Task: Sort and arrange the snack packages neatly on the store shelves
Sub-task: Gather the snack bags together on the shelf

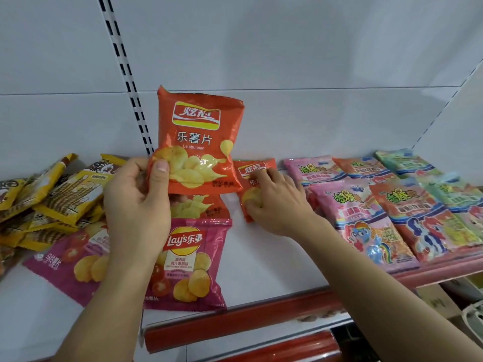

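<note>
Snack packages lie across a white shelf (274,267) with a red front rail (235,327), backed by a white panel bearing a slotted upright (130,82). Largest group, at right: pink, orange and green pony-print packets (371,220), laid flat in overlapping rows that reach the shelf's right end. At left, a loose heap of yellow biscuit-stick packets (65,194), tilted and overlapping one another. In the centre foreground, two magenta Lay's chip bags: one (190,262) face up near the rail, the other (70,259) beside it at left, partly under the left forearm. An upright orange chip bag (201,142) is raised above the shelf, its lower left corner pinched by the left hand (136,202), thumb on the front face and fingers curled behind. Directly beneath it, a second orange bag (203,207) lies flat, partly covered by the top edge of the magenta bag. A third, smaller-looking orange bag (251,184) lies flat just right of centre near the back panel; the right hand (277,205) rests on it with fingers curled round its lower part, gripping it. Below the shelf at far right, cardboard boxes (433,299) are partly visible.
</note>
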A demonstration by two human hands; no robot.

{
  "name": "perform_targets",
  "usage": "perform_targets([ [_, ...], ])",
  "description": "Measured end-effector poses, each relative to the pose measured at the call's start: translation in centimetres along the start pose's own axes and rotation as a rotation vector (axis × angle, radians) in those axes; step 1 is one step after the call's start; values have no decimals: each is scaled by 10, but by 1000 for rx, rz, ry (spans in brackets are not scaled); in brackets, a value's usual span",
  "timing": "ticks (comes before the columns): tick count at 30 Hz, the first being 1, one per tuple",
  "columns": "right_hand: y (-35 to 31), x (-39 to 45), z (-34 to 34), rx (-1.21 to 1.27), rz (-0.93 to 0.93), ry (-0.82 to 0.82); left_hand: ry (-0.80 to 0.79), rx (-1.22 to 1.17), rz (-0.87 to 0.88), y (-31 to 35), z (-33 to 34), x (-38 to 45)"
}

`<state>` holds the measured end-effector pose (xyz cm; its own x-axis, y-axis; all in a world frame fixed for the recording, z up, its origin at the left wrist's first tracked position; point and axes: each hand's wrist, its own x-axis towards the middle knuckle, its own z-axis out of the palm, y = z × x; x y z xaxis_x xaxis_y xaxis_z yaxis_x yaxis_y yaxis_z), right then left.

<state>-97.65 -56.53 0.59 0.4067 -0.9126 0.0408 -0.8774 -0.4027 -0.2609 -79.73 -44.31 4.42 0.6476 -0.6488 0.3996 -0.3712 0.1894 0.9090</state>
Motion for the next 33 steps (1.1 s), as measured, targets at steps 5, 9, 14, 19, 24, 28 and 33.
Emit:
perform_targets([
  [5,0,8,9,-45,-88,-42,-1,5,-7,1,2,-1],
  [9,1,10,21,-66,-60,-31,-4,3,-24,-3,3,0],
  [14,8,16,19,-97,-90,43,-17,-21,-68,-7,5,1],
  [19,14,19,21,-115,-68,27,-46,-1,-83,-11,3,-1],
  [24,12,16,11,-58,-110,127,-94,13,-59,-11,2,-3],
  [28,-17,6,-32,697,-53,324,-134,39,18,-9,2,-6],
  [33,-28,4,-77,1105,-69,268,-171,99,162,0,-3,-11],
])
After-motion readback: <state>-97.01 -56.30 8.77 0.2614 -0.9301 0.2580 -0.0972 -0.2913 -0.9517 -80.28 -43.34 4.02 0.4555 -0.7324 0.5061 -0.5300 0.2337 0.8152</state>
